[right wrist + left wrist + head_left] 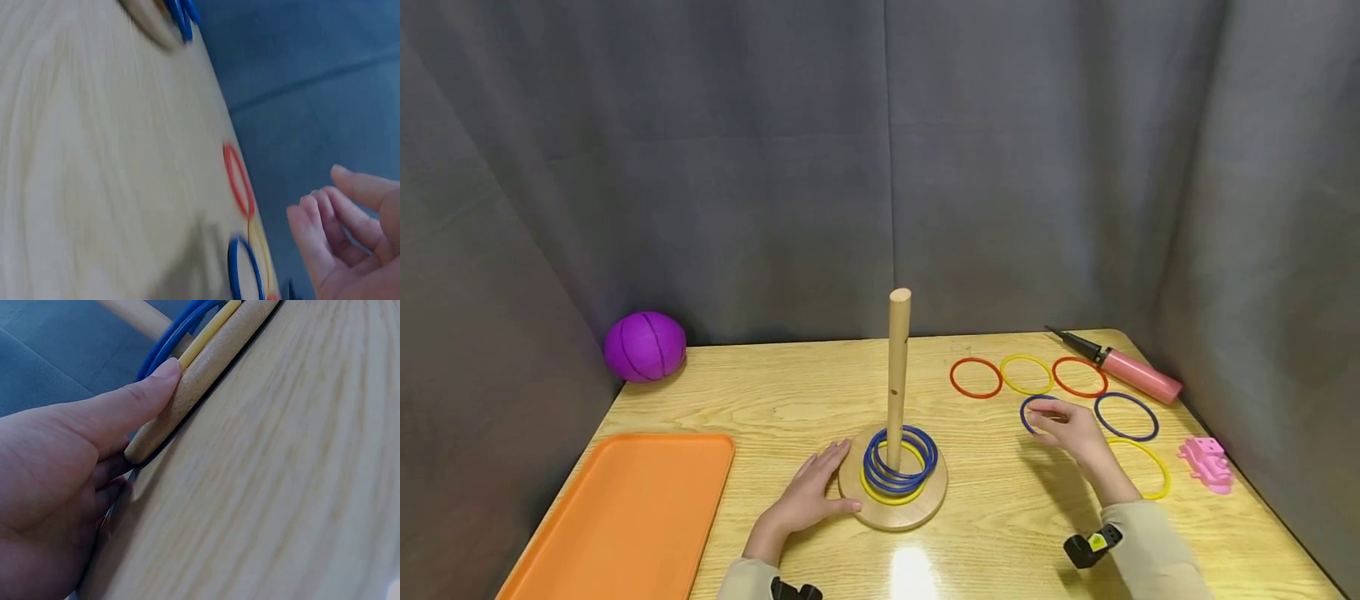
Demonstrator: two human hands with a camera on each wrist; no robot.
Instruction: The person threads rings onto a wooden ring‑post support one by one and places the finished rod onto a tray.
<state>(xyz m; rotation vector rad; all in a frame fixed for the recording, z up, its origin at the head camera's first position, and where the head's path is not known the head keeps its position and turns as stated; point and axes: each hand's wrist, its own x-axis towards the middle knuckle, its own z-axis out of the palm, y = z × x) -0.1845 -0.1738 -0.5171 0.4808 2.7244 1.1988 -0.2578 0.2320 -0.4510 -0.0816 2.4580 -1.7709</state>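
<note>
Blue ring [1022, 412], head view: right of centre in the frame, lying on the surface [805, 392], partly hidden beneath the right hand.
Right hand [1073, 435]: poised over that ring, a modest gap between thumb and fingers, nothing in its grasp that I can see.
Left hand [808, 496]: lower centre, spread wide along the left edge of the wooden base [895, 518], apparently steadying it.
Ring's feel: I'd judge it light, thin, fairly stiff with slight spring; smooth enough to slip, hardly fragile.
Wooden base, left wrist view: upper middle; the thumb rests on its rim, close to a yellow ring [209, 334]. Its solid look suggests weight.
Blue ring, right wrist view: bottom of the frame, right of centre, clear of the right hand at lower right; thumb and fingers stand apart.
Best hold: pinch one side of the hoop between thumb and forefinger, lifting that edge first, since it lies so low.
</note>
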